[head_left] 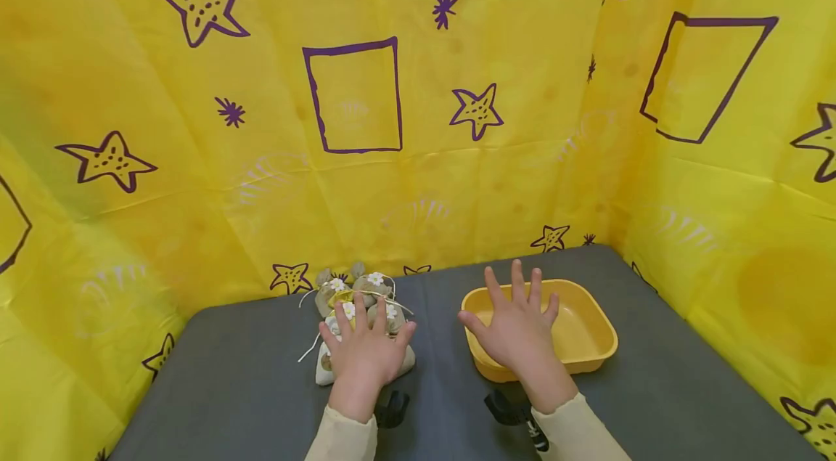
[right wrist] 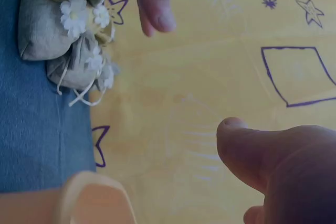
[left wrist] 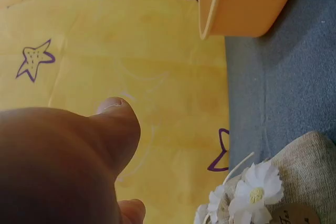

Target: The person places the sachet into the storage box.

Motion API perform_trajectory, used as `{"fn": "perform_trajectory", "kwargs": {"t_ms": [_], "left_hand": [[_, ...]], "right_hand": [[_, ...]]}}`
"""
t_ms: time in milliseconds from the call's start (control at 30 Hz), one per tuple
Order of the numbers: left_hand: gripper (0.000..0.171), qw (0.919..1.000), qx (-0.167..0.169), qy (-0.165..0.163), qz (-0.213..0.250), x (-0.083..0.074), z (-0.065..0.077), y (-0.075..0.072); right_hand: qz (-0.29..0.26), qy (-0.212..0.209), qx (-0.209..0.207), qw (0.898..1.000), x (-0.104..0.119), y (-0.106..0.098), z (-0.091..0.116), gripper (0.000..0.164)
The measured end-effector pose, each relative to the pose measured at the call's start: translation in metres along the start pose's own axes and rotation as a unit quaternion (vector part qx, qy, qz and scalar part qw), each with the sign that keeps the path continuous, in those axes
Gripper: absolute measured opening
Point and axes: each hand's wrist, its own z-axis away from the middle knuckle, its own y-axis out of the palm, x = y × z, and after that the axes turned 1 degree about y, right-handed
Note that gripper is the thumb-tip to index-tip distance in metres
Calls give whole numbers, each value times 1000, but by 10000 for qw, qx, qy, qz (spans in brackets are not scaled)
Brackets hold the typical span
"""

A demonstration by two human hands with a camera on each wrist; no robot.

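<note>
Both hands are held out with fingers spread and nothing in them. In the head view my left hand (head_left: 367,356) overlaps a cluster of small cloth sachets (head_left: 392,319) with white flowers and cord ties. My right hand (head_left: 520,330) overlaps the left part of a yellow-orange plastic basin (head_left: 591,323), whose visible floor is bare. From the left wrist, the thumb (left wrist: 118,129) shows above a linen sachet (left wrist: 310,166) with a white flower (left wrist: 257,192). In the right wrist view several sachets (right wrist: 44,24) sit at upper left, and the basin's rim (right wrist: 79,182) shows at the bottom.
A grey cloth-covered table (head_left: 248,374) lies under everything. Yellow fabric walls (head_left: 418,178) printed with purple stars and frames rise at the back and on both sides. The basin stands right of the sachets, with a gap of table between. Black wrist mounts (head_left: 393,410) hang by both wrists.
</note>
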Motion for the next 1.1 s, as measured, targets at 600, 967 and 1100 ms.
{"fn": "perform_trajectory", "kwargs": {"t_ms": [600,967,1100], "left_hand": [[95,9462,694,176,3155,135,-1,-9],[82,8596,1023,67,5005,170,-7,30],[76,8626,817,94,4992,167,-11,40]], "right_hand": [[-3064,-595,1008,9447,-154,-92,9,105],[-4781,-206,2445,8433,-223,-45,11,88],[-4971,-253,2722,8235,-222,-32,5,91]]}}
